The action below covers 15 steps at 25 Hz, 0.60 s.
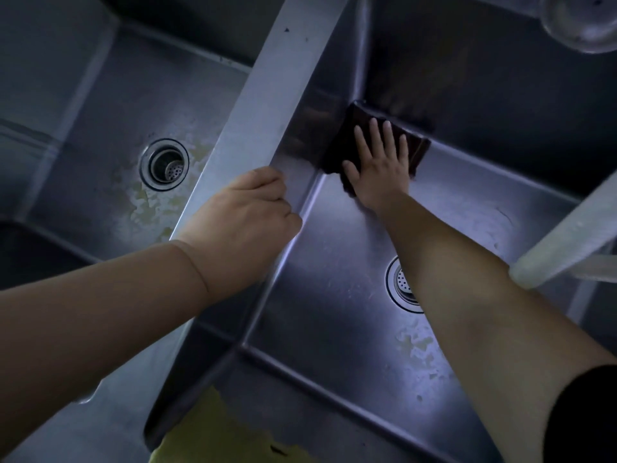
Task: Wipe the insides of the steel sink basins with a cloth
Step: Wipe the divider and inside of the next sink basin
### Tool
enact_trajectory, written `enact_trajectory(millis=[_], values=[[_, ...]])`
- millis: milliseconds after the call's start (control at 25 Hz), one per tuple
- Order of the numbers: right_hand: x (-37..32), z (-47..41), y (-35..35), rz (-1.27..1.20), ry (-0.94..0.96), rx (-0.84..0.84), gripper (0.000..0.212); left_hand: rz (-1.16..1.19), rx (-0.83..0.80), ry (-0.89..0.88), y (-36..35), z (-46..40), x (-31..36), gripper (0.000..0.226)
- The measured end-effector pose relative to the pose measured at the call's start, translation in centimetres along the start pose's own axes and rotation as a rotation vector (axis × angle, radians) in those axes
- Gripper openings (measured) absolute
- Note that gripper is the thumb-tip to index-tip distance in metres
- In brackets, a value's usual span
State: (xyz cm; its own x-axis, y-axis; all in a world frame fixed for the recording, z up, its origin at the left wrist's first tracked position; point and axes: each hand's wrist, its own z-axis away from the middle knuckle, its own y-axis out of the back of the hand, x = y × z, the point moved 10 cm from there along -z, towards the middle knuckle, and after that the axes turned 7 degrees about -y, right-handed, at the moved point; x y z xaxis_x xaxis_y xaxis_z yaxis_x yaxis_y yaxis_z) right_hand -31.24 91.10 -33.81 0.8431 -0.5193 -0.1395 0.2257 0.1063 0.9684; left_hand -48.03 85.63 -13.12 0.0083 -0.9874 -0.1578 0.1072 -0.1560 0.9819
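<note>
Two steel sink basins lie below me, split by a flat steel divider [267, 105]. In the far corner of the right basin [334, 295], a dark folded cloth [347, 135] lies on the floor against the walls. My right hand [379, 165] presses flat on the cloth with fingers spread. My left hand [243, 215] grips the edge of the divider, fingers curled over into the right basin. The left basin [100, 135] has a round drain [164, 164] and pale stains on its floor.
The right basin's drain [400, 284] is partly hidden by my right forearm, with pale patches beside it. A pale pipe or spout [567, 235] crosses at the right edge. A round metal object [581, 21] sits at top right. Something yellow [213, 432] shows at the bottom.
</note>
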Motion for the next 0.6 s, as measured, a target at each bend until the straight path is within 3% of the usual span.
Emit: enact_trajectory(millis=[160,280,360,600], values=[[7.7,4.1,-0.3,-0.037,-0.123,0.046,0.068,-0.051,-0.005,-0.002,0.5,-0.4,0.2,0.023],[16.0,7.5,-1.2,-0.108,-0.328,0.045,0.077,-0.087,-0.001,-0.006,0.6,-0.4,0.4,0.021],[19.7,10.5,-0.7,-0.097,-0.382,0.062,0.071,-0.100,-0.013,-0.006,0.4,-0.3,0.5,0.020],[23.6,21.2,0.4,-0.062,-0.630,0.028,0.076,-0.053,0.025,-0.015,1.0,-0.4,0.4,0.023]])
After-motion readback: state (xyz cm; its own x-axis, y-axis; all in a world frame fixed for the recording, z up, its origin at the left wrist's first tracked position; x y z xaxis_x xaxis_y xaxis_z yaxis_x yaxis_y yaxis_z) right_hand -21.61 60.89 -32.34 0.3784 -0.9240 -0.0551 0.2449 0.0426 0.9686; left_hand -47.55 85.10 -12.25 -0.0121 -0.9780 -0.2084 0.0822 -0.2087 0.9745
